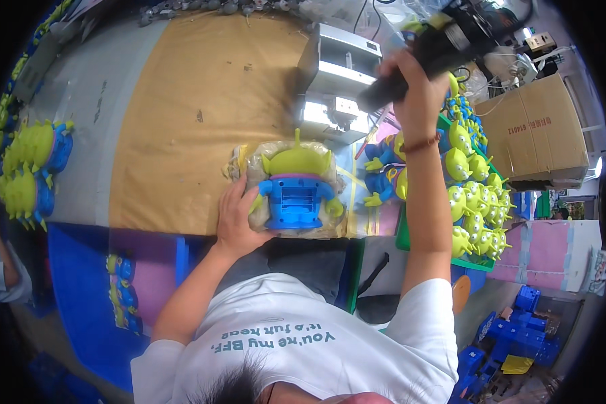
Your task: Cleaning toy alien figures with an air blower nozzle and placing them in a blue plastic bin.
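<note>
Toy figure [294, 200], green head & blue body, is laid on a plastic-wrapped pad [337, 224] at the table's near edge, about centre of view. Its head is pointed away from the person; the back is turned up, w/ 1 rectangular recess [299, 196] exposed in the blue part.

L hand [239, 217] is set at the toy's L side (as seen), fingers spread near its arm, thumb by the pad's near edge; whether the toy is actually gripped can't be told. R hand [416, 79] is raised to the upper R, well apart from the toy, w/ fingers wrapped around a black tool [451, 42]; tool is blurred, so detail can't be made out.

Table is part-covered by a tan sheet [188, 114]. Beyond the pad, a boxy silver-white device [347, 50] is placed. To the R, more toys [475, 219] are massed in a green tray [402, 232], w/ a cardboard box [528, 128] behind. On the far L, a toy cluster [34, 165] is stood on the table; below, a few others are seen by a blue bin [81, 296].
</note>
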A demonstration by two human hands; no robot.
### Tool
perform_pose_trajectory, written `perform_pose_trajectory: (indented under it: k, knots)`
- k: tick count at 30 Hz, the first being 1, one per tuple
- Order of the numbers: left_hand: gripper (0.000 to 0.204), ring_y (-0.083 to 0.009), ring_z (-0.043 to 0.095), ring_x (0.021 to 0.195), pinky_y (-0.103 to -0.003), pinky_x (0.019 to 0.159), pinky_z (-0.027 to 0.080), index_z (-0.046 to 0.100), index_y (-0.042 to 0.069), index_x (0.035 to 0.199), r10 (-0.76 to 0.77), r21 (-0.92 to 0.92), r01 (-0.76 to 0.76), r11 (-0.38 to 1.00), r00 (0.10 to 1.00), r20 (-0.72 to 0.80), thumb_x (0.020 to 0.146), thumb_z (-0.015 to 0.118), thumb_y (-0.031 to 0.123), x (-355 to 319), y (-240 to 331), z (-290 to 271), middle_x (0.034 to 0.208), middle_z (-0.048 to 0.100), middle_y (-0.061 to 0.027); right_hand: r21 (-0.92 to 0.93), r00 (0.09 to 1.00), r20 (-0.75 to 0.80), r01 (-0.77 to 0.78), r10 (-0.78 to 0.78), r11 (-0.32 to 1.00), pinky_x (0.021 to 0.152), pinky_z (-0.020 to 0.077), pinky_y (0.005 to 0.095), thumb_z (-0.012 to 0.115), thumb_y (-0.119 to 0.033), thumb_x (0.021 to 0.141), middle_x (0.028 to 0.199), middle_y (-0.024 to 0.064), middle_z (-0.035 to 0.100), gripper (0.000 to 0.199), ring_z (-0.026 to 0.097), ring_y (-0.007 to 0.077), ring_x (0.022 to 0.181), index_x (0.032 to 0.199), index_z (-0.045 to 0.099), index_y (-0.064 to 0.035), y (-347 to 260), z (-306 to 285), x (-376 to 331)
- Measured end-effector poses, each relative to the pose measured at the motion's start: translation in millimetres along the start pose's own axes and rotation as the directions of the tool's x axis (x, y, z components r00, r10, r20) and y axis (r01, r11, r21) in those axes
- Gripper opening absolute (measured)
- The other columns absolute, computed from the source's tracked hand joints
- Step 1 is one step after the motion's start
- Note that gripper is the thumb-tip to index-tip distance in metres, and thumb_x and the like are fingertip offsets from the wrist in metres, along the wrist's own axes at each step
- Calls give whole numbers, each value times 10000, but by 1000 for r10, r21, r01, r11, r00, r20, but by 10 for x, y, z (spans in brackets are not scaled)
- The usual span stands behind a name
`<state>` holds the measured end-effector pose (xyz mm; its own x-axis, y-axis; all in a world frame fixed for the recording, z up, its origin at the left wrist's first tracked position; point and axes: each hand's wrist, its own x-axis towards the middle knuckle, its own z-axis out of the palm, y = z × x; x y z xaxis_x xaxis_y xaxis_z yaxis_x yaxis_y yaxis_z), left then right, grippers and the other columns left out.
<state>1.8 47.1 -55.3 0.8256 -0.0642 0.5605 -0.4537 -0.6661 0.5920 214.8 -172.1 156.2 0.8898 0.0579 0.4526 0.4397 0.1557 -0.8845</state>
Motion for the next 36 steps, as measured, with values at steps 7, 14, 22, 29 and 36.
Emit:
perform_pose_trajectory:
  k: [7, 14, 22, 29, 36]
  knots:
    - [982, -444, 468, 1220, -496, 1013, 377, 365, 74, 1364, 26, -15, -26, 1000, 1000, -17, 597, 884, 402, 26, 4, 14, 1405, 410, -278, -22, 974, 37, -223, 224, 975, 577, 498, 303, 651, -40, 805, 705, 89, 614, 129, 605, 180, 594, 891, 579, 24, 278, 16, 194]
    - [986, -442, 454, 1237, -507, 1031, 363, 383, 67, 1359, -14, 6, 14, 1000, 1000, 5, 568, 895, 355, 17, 14, -17, 1401, 414, -278, 161, 946, 202, -286, 252, 945, 597, 491, 305, 608, -65, 840, 697, 86, 603, 228, 597, 184, 611, 1027, 553, 53, -362, 239, -551]
    - [976, -423, 462, 1232, -493, 1032, 365, 420, 54, 1340, 19, -25, -21, 999, 998, -67, 563, 892, 407, 25, 9, 20, 1397, 429, -263, 213, 896, 424, -237, 129, 948, 637, 486, 343, 623, -125, 837, 757, 61, 517, 483, 546, 171, 643, 1254, 399, -32, -520, 609, -1327]
    - [934, -429, 444, 1233, -522, 1043, 344, 417, 93, 1346, 17, -74, -25, 997, 994, -109, 580, 873, 374, 14, 1, 65, 1403, 413, -247, 237, 848, 528, -90, -50, 967, 616, 494, 337, 620, 0, 789, 740, 66, 551, 480, 562, 176, 628, 1215, 403, -49, -236, 630, -1426]
    - [930, -430, 442, 1232, -524, 1048, 335, 412, 102, 1348, -10, -59, 5, 998, 996, -93, 584, 871, 371, 13, 36, 27, 1394, 416, -246, 384, 731, 622, 28, -281, 923, 595, 501, 331, 616, 125, 741, 723, 71, 585, 518, 578, 181, 612, 1175, 408, -66, 11, 619, -1478]
